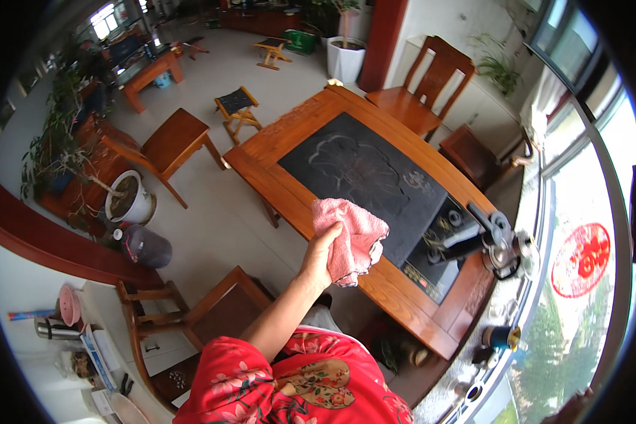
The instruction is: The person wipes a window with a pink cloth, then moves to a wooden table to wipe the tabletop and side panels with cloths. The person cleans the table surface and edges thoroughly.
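Observation:
My left hand reaches out from a red flowered sleeve and is closed around a pink cloth. The thumb lies on the near side of the cloth, and the other fingers are mostly hidden behind it. The bunched cloth hangs with a dark-edged border at its lower right. Hand and cloth appear in front of the long edge of a wooden tea table. A black stone panel with a carved flower is set into the tabletop. My right hand is out of the picture.
A kettle unit stands at the table's right end, by the window. Wooden chairs surround the table: a left chair, a far chair and a near chair. A potted plant and a dark jug stand at left.

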Demonstrator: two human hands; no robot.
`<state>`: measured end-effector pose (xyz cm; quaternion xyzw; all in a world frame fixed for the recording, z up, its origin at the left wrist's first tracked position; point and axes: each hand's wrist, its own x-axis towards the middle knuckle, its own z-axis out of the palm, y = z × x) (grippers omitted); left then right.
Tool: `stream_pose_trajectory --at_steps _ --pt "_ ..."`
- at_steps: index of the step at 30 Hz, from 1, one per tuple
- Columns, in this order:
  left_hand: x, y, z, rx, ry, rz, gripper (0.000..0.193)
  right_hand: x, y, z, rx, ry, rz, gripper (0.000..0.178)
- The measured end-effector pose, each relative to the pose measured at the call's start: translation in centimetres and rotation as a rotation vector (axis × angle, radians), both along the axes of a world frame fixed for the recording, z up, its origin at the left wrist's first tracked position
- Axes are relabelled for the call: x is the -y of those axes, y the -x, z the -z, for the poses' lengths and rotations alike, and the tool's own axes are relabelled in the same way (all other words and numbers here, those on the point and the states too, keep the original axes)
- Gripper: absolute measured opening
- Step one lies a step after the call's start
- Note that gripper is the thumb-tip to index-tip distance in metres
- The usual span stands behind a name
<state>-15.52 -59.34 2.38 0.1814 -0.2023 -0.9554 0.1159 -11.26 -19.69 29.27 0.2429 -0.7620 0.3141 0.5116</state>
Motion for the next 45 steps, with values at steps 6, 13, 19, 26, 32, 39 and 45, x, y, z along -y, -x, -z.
stream_pose_trajectory --at_steps 6,13,19,26,32,39,45 --pt "4.9 1.0 -1.1 0.057 0.037 -0.15 0.06 3.1 9.4 14.9 0.541 0.131 -0.187 0.029" --pt "8.8 -3.7 0.3 0.192 0.139 -0.49 0.065 16.2 12.9 19.7 1.344 -0.073 -0.392 0.025" --pt "10.3 -10.9 -0.6 0.14 0.191 -0.785 0.055 20.4 16.9 26.7 1.581 0.157 -0.862 0.027" --pt "11.5 -16.4 0.0 0.301 0.091 -0.927 0.057 23.9 17.9 33.6 1.946 1.102 -1.217 0.054" --pt "15.9 -13.4 2.1 0.345 0.028 -0.849 0.059 28.2 19.5 33.4 1.972 1.167 -1.25 0.057" --pt "27.0 -4.3 2.0 0.187 0.086 -0.676 0.05 36.6 22.2 36.2 1.818 1.086 -0.871 0.028" --pt "37.0 -0.3 1.0 0.265 0.108 -0.558 0.051 44.0 21.4 38.4 1.846 1.037 -0.564 0.02"
